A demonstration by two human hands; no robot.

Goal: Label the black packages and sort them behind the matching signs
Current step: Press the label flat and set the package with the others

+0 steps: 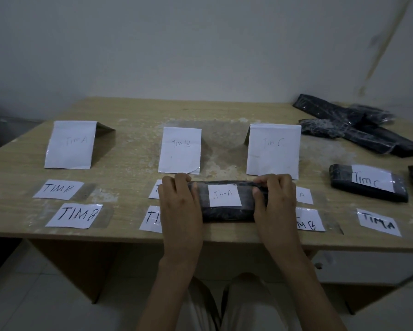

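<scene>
Fingers (176, 179) of both hands curl over the ends of a black package (224, 215): the left hand (180, 204) grips one end, the right hand (275, 201) the other. The package sits near the front edge of the bench (129, 163), about midway along, with a Tim A label (224, 195) on top. I'd judge that its labelling is about done. It has yet to go behind the Tim A sign (70, 144), toward the far left. A package marked Tim C (367, 185) lies by the right edge, unsorted. An unlabelled pile (358, 126) lies at the far right corner, and loose labels (77, 215) run along the front.
</scene>
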